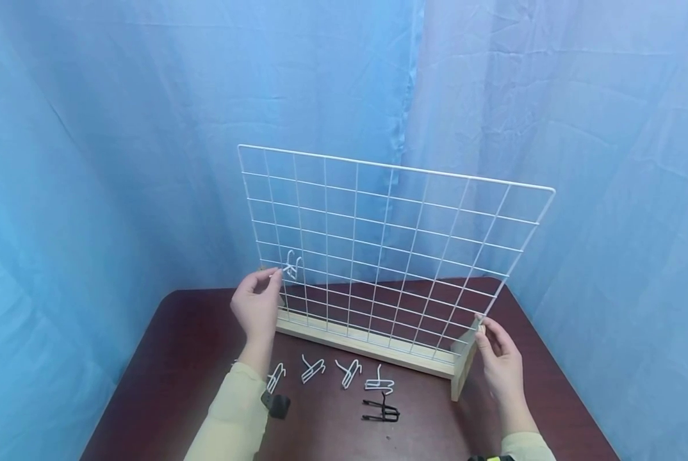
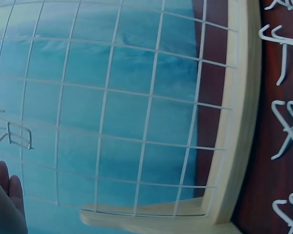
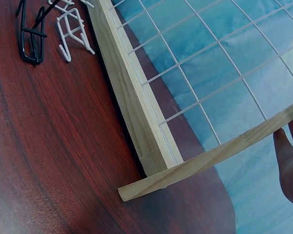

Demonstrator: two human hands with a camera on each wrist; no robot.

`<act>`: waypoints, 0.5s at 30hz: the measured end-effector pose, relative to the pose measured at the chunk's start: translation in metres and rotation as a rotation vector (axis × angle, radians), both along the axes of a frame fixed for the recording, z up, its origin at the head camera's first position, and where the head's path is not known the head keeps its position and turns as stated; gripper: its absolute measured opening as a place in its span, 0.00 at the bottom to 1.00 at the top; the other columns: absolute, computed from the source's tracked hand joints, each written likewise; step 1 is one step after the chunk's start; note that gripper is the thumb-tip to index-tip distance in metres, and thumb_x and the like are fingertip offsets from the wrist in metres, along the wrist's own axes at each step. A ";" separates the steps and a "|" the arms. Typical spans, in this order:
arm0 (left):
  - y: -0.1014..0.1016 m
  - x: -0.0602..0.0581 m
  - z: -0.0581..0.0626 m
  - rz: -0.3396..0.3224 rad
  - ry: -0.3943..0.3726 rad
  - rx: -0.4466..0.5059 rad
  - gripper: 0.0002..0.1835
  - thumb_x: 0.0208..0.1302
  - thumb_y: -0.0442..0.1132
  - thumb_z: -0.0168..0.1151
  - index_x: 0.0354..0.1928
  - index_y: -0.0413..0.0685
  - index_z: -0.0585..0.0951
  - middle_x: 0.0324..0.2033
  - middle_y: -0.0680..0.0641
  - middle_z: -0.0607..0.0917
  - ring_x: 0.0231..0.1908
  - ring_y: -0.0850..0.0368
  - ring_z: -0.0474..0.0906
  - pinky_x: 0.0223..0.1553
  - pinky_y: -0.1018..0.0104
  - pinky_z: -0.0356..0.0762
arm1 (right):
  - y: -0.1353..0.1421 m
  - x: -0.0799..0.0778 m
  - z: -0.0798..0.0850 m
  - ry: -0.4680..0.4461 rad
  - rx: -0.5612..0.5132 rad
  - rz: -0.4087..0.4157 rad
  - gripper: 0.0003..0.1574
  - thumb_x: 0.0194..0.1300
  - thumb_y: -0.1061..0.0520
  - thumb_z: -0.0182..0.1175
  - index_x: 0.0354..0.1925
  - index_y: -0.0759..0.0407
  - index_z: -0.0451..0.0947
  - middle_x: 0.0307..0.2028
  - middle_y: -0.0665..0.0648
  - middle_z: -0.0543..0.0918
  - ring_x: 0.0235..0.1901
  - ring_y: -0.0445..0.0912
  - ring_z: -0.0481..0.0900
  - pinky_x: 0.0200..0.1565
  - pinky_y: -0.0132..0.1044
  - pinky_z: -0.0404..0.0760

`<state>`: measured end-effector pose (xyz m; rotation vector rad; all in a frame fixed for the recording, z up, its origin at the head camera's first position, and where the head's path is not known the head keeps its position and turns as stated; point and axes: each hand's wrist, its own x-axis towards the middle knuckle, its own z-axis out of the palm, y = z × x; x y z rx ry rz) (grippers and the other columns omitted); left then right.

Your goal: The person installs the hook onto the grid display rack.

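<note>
In the head view my left hand (image 1: 257,301) pinches the stem of a white wire hook (image 1: 292,274) between thumb and fingers. The hook is at the lower left of a white wire grid panel (image 1: 396,168); whether it touches the wires, I cannot tell. In the left wrist view the same hook (image 2: 20,136) shows its bent prongs beside the grid. My right hand (image 1: 502,366) grips the upper edge of the wooden end piece (image 1: 464,371) at the grid's right side. A long wooden base (image 1: 361,347) carries the upright grid.
Several white hooks lie on the dark red table (image 1: 321,429) before the base, among them a white hook (image 1: 350,374) near the middle. A black hook (image 1: 385,415) lies closer to me. Blue curtains (image 1: 148,160) hang behind and on both sides.
</note>
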<state>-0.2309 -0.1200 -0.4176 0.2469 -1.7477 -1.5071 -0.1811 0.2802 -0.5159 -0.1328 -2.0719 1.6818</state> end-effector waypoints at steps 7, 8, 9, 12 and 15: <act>-0.002 -0.009 0.015 0.018 0.052 -0.005 0.07 0.50 0.38 0.71 0.31 0.44 0.85 0.29 0.49 0.85 0.29 0.61 0.79 0.32 0.72 0.76 | 0.000 0.001 0.001 0.017 -0.012 0.015 0.22 0.66 0.61 0.54 0.58 0.63 0.69 0.57 0.52 0.74 0.54 0.34 0.71 0.47 0.19 0.71; -0.002 -0.010 0.016 0.020 0.060 -0.002 0.07 0.50 0.38 0.71 0.31 0.43 0.85 0.29 0.49 0.86 0.29 0.61 0.79 0.32 0.72 0.76 | -0.001 0.001 0.002 0.015 -0.016 0.018 0.23 0.66 0.61 0.54 0.58 0.63 0.69 0.57 0.52 0.74 0.54 0.33 0.71 0.47 0.19 0.71; -0.001 -0.011 0.018 0.024 0.065 -0.001 0.08 0.50 0.39 0.71 0.31 0.44 0.86 0.29 0.49 0.86 0.29 0.61 0.79 0.32 0.72 0.76 | -0.001 0.002 0.004 0.011 -0.019 0.020 0.23 0.66 0.62 0.54 0.58 0.63 0.69 0.57 0.52 0.74 0.54 0.33 0.71 0.47 0.19 0.70; -0.001 -0.015 0.023 0.033 0.078 0.002 0.08 0.49 0.39 0.71 0.31 0.44 0.86 0.28 0.49 0.86 0.29 0.60 0.79 0.33 0.72 0.76 | -0.004 0.005 0.011 -0.004 -0.010 0.017 0.22 0.66 0.62 0.54 0.58 0.64 0.69 0.57 0.53 0.74 0.53 0.32 0.70 0.47 0.18 0.70; 0.000 -0.018 0.027 0.044 0.087 0.013 0.07 0.49 0.39 0.71 0.30 0.44 0.86 0.28 0.49 0.86 0.28 0.60 0.78 0.32 0.72 0.75 | -0.007 0.008 0.018 -0.009 -0.020 0.020 0.22 0.66 0.63 0.53 0.58 0.66 0.69 0.57 0.54 0.74 0.53 0.33 0.71 0.47 0.19 0.71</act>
